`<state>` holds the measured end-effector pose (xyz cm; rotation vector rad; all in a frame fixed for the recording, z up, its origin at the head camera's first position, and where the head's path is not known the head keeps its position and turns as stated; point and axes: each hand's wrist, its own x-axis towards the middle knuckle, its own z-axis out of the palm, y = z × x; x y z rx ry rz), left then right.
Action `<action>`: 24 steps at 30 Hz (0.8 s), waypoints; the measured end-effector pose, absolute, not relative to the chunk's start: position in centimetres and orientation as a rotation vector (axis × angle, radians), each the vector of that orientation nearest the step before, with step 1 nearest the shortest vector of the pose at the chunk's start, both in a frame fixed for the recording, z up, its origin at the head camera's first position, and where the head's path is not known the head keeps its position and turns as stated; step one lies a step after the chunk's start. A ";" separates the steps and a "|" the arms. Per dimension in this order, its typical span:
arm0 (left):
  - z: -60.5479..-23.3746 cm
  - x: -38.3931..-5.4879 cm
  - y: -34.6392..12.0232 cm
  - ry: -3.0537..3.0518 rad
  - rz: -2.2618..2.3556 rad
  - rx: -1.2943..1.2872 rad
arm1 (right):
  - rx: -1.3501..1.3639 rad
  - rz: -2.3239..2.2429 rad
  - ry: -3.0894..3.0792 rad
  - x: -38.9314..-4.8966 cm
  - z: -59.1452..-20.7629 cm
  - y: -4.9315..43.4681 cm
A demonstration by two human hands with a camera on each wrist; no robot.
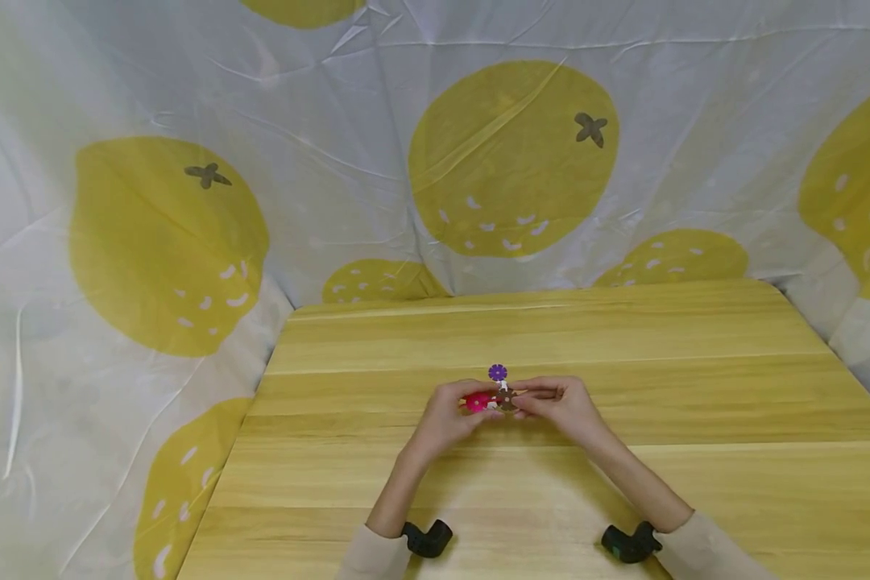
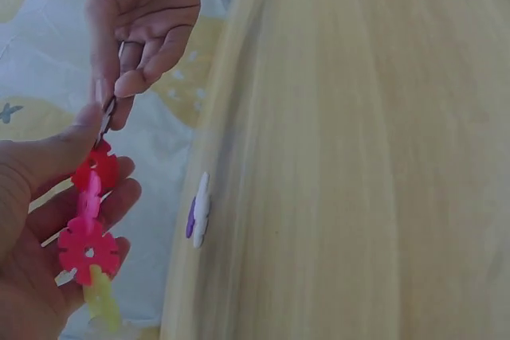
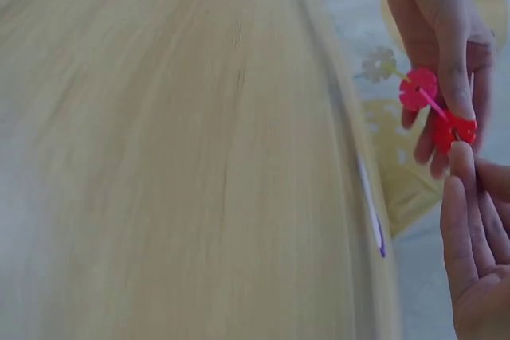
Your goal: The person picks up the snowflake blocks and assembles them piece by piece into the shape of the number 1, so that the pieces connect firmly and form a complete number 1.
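Observation:
My left hand [image 1: 449,412] holds a chain of interlocking notched plastic discs, its thumb on the red disc [image 2: 94,169]. Beyond the red one come a pink disc [image 2: 92,193], a deeper pink disc [image 2: 78,254] and a yellow disc [image 2: 101,296], with a pale disc [image 3: 379,64] at the far end. My right hand [image 1: 569,407] pinches a brown disc [image 1: 507,399] between thumb and fingertips, right against the red disc. Just past the fingertips, on the table, lie a purple disc [image 1: 497,372] and a white disc [image 2: 202,211] close together.
The wooden table [image 1: 551,499] spreads under both arms. A lemon-print cloth [image 1: 348,161] hangs behind it and down its left side. Each wrist carries a black camera mount [image 1: 429,538].

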<state>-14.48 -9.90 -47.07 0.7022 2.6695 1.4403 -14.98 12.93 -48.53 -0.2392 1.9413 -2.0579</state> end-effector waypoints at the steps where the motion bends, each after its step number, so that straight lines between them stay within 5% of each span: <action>1: -47.2 -14.5 -9.8 2.682 1.451 0.717 | -0.222 -2.064 1.936 -15.0 -48.5 12.8; 24: -48.4 -14.7 -11.7 2.755 1.429 0.625 | 0.013 -1.908 2.093 -16.2 -49.4 12.3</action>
